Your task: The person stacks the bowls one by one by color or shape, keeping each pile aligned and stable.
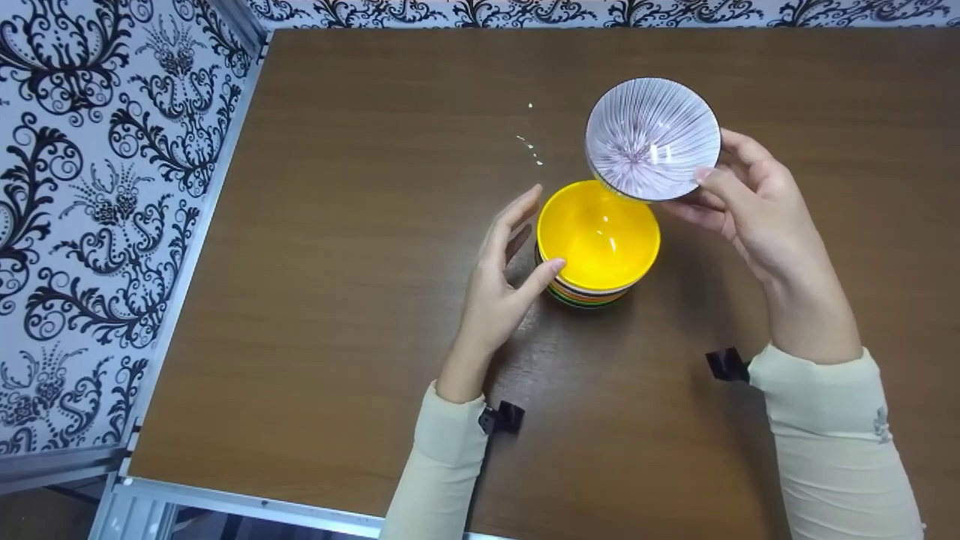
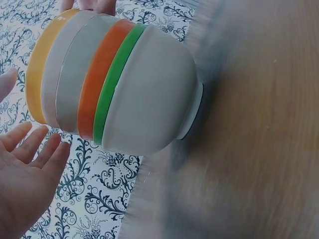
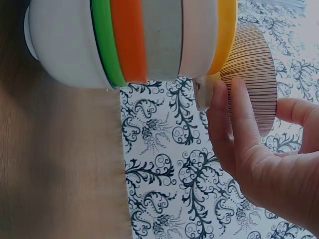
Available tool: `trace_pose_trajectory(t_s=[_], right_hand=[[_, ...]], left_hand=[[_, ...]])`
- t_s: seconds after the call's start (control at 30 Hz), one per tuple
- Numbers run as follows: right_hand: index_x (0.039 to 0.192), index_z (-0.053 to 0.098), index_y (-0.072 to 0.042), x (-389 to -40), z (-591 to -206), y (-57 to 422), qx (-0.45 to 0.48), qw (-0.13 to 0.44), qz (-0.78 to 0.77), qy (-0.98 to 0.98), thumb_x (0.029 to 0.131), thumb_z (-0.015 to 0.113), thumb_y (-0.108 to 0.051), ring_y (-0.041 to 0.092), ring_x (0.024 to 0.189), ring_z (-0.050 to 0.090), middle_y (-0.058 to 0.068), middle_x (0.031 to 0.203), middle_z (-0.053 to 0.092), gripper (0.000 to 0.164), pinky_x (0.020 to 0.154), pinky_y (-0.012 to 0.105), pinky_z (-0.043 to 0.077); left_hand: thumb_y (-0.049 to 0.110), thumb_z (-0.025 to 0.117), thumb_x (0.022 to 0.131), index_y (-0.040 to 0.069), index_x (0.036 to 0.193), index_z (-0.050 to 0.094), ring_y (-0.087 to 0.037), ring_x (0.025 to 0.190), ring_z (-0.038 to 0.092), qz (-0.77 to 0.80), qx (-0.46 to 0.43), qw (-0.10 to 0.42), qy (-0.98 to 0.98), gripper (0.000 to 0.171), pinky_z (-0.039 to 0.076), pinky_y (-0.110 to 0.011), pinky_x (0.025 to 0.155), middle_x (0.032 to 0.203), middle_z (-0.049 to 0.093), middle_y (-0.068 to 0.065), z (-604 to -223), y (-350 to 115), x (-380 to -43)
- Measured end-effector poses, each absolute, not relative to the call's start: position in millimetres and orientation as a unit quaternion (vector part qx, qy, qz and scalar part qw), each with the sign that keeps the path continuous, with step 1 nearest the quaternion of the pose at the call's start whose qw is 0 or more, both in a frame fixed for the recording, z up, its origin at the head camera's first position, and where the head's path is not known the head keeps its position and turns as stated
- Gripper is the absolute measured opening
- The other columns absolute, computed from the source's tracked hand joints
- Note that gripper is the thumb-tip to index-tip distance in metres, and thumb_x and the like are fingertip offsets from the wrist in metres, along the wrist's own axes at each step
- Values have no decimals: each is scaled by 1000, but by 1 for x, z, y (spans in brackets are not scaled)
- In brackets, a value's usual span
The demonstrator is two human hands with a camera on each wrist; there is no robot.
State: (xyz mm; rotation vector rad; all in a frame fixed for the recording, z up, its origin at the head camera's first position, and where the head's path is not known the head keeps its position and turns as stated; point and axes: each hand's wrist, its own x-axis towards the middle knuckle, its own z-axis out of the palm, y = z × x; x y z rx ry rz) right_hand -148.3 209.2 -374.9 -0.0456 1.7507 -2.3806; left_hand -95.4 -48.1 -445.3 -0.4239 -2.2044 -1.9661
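Note:
My right hand (image 1: 765, 202) pinches the rim of a bowl (image 1: 637, 139) with fine purple-grey stripes, thumb inside and fingers underneath. It is tilted above the far right side of a bowl stack. On top of that stack is a yellow bowl (image 1: 600, 232). Below it in the left wrist view come pale bowls, an orange bowl (image 2: 102, 74), a green bowl (image 2: 117, 79) and a white bowl (image 2: 154, 94) at the bottom. My left hand (image 1: 499, 281) is beside the stack's left side, fingers spread, thumb at the yellow rim; whether it touches is unclear.
The stack stands on a brown wooden table (image 1: 337, 262) with a pale metal edge (image 1: 202, 180) at the left. White fabric with black scrollwork (image 1: 105, 195) hangs beyond the left and far edges. Small bright glints show on the wood left of the striped bowl.

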Motion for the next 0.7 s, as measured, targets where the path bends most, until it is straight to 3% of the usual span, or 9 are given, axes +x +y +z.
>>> trace_pose_trajectory(t_s=[0.33, 0.7], right_hand=[[139, 46, 0, -142, -369, 213, -33, 77, -835, 545, 96, 58, 4, 26, 94, 74, 16, 121, 65, 44, 81, 36, 61], [141, 47, -1, -131, -365, 208, -52, 87, -800, 592, 98, 56, 0, 22, 93, 74, 16, 126, 60, 44, 77, 31, 62]], left_hand=[[17, 72, 91, 8, 150, 41, -12, 142, 43, -638, -160, 99, -746, 67, 38, -35, 119, 155, 44, -3, -437, -48, -100], [14, 75, 89, 5, 149, 41, -12, 144, 41, -635, -194, 119, -738, 70, 36, -31, 120, 155, 44, -7, -420, -44, -109]])
